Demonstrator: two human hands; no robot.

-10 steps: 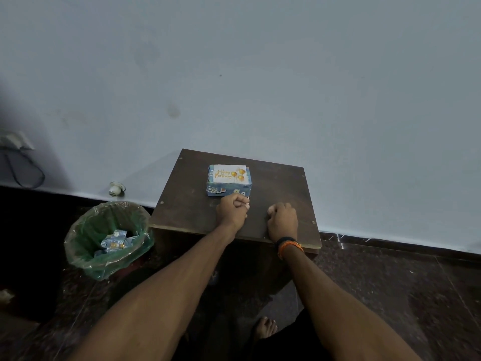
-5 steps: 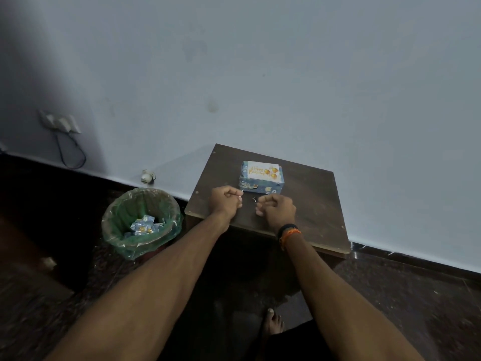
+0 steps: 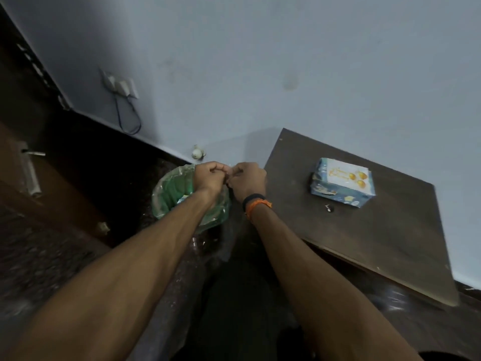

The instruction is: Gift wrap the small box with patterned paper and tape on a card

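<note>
Both hands over the bin [image 3: 166, 194], fists touching: left hand [image 3: 208, 178] and right hand [image 3: 247, 181] curled tight, fingertips meeting; what they pinch is too small to tell. Wrapped box [image 3: 342, 181], card on top, sits on the dark table [image 3: 377, 230] near its far edge, well apart from hands. Small scrap [image 3: 329, 208] just beside the box.

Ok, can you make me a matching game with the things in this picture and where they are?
Things:
1. wrapped box
2. hands
3. wall socket
4. orange band

Places:
A. on the right wrist
B. on the brown table
C. on the blue wall
D. held together over the green bin

Pairs: 1-B, 2-D, 3-C, 4-A
</note>
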